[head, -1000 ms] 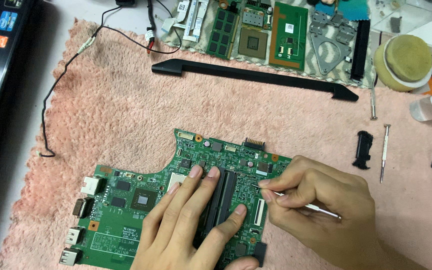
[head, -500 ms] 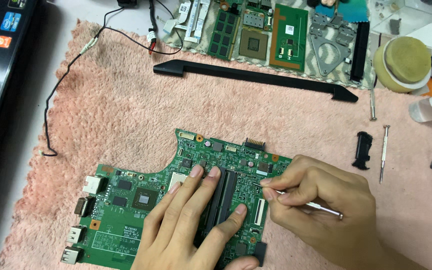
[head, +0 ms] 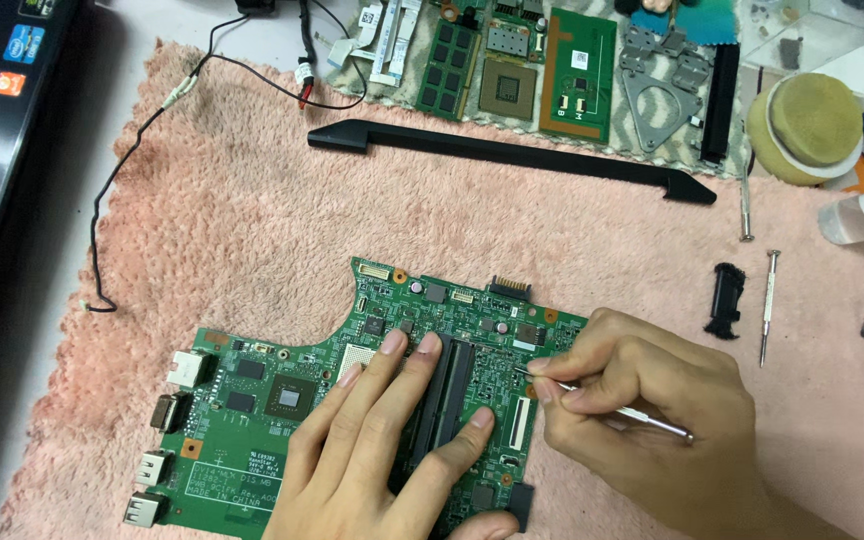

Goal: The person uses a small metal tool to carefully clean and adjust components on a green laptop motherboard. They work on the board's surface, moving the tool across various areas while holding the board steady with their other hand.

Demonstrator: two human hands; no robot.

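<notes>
Fingers of your right hand (head: 642,405) are pinched together around a thin metal tool (head: 612,405), held like a pen, with its tip resting on the green circuit board (head: 282,440) just right of the twin black memory slots (head: 444,395). Your left hand (head: 382,450) lies flat on the same board, fingers spread loosely and pressed down, thumb to the right of the slots and the other fingertips reaching past their upper end; it grips nothing, only pins the board in place.

That board sits low in the middle of the pink fleecy mat (head: 252,230), its metal ports at the left edge. Judge it as light, stiff and thin, but fragile: the small parts soldered across its face would likely chip or lift under a slipping point, so bear on bare green areas or on the slot housings, and lift it, if at all, by its edges. The mat probably grips it well, so little downward force should be needed. The tool looks smooth and slim, likely to roll in the fingers unless held close to the tip.

Farther out lie a small black plastic piece (head: 724,300) and a slender screwdriver (head: 768,305) to the right, a long black plastic strip (head: 512,155) above, and loose boards and brackets along the mat's top edge.
</notes>
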